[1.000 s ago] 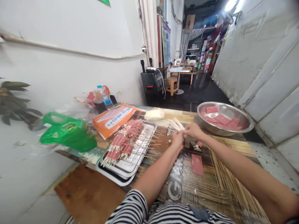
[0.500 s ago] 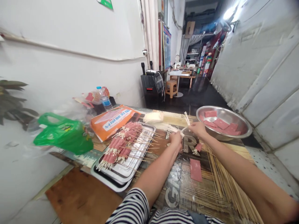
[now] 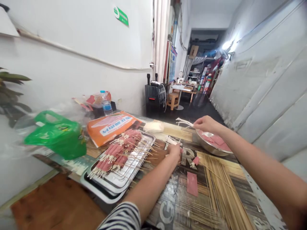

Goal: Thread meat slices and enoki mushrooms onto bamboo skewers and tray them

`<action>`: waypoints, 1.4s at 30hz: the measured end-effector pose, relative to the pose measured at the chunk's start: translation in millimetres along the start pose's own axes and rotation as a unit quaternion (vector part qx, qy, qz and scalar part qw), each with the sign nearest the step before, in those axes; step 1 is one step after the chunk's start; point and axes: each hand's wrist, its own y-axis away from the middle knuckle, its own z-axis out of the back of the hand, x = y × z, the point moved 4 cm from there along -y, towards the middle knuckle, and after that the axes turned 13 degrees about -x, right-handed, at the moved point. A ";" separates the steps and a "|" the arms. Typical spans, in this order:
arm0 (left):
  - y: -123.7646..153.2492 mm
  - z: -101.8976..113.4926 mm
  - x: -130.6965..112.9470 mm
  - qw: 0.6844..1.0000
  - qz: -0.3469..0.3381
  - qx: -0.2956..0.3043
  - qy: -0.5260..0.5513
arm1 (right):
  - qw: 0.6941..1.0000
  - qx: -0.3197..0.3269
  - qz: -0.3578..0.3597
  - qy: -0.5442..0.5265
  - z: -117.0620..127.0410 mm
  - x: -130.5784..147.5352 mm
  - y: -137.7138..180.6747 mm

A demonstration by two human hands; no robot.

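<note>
My right hand (image 3: 205,124) is raised at the near-left rim of the steel bowl, pinching a small bunch of enoki mushrooms (image 3: 184,122) whose thin stems point left. Low over the table, my left hand (image 3: 174,150) closes round more enoki mushrooms (image 3: 170,140); its fingertips are partly hidden. A flat slice of pink meat (image 3: 192,184) lies on the table nearer to me. Close to my left hand sits a short meat roll (image 3: 195,160) with enoki ends sticking out. A pale block of enoki (image 3: 153,127) rests beyond that hand.
Skewered meat-and-enoki rolls (image 3: 112,152) lie on stacked metal trays (image 3: 141,157) at left. Bamboo skewers (image 3: 219,182) spread at right, below the steel bowl (image 3: 216,150) of meat slices. An orange package (image 3: 111,126), a green plastic bag (image 3: 57,135) and a water bottle (image 3: 106,103) stand farther left.
My right hand has moved away from my left, up and right to the bowl's rim, with the enoki bunch. My left hand stays low at the mushrooms. The camera view has tilted up.
</note>
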 end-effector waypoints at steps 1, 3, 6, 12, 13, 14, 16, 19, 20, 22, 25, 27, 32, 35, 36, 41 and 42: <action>8.6 8.8 -6.1 1.000 -0.026 0.010 -0.004 | 0.998 0.012 0.035 0.041 8.3 6.5 4.1; 27.8 23.9 -31.6 0.975 -0.211 0.056 -0.044 | 0.985 0.048 0.110 0.124 17.6 20.4 18.9; 57.0 34.0 -70.9 0.862 -0.470 0.123 -0.147 | 0.953 0.096 0.203 0.205 20.1 41.7 51.6; 68.0 25.8 -86.2 0.801 -0.397 0.379 -0.241 | 0.912 0.115 0.315 0.235 16.4 70.3 99.7; 67.8 28.2 -84.5 0.803 -0.366 0.410 -0.232 | 0.910 0.108 0.331 0.226 15.8 72.6 102.7; 67.1 31.9 -83.2 0.808 -0.339 0.430 -0.219 | 0.908 0.096 0.345 0.216 15.3 74.6 104.3; 64.1 41.5 -82.3 0.824 -0.294 0.445 -0.191 | 0.907 0.068 0.368 0.195 13.8 78.0 104.8; 57.6 56.7 -84.6 0.852 -0.253 0.426 -0.168 | 0.909 0.037 0.384 0.158 9.8 83.8 102.2; 55.6 61.7 -85.8 0.859 -0.249 0.414 -0.168 | 0.911 0.032 0.387 0.139 8.2 85.7 101.1; 52.0 72.5 -88.5 0.876 -0.259 0.372 -0.166 | 0.921 0.015 0.379 0.081 4.7 87.6 97.4; 47.8 91.8 -93.0 0.913 -0.294 0.256 -0.119 | 0.955 -0.018 0.297 0.003 -9.8 74.0 82.9; 45.3 103.8 -94.2 0.934 -0.304 0.177 -0.062 | 0.981 -0.012 0.196 -0.004 -33.1 51.1 66.8; 36.2 108.5 -87.8 0.956 -0.262 0.122 0.044 | 0.983 0.098 0.001 0.154 -112.9 -11.4 31.9; 25.3 98.6 -76.6 0.965 -0.226 0.121 0.062 | 0.972 0.123 -0.033 0.199 -142.4 -25.8 23.2; 21.0 93.9 -71.6 0.966 -0.219 0.120 0.060 | 0.970 0.128 -0.037 0.203 -148.3 -27.0 21.8; 0.5 71.4 -43.5 0.983 -0.149 0.079 0.071 | 0.967 0.141 -0.033 0.210 -161.3 -24.2 16.9; -1.5 68.9 -38.7 0.986 -0.127 0.068 0.078 | 0.967 0.143 -0.029 0.211 -162.7 -23.5 16.2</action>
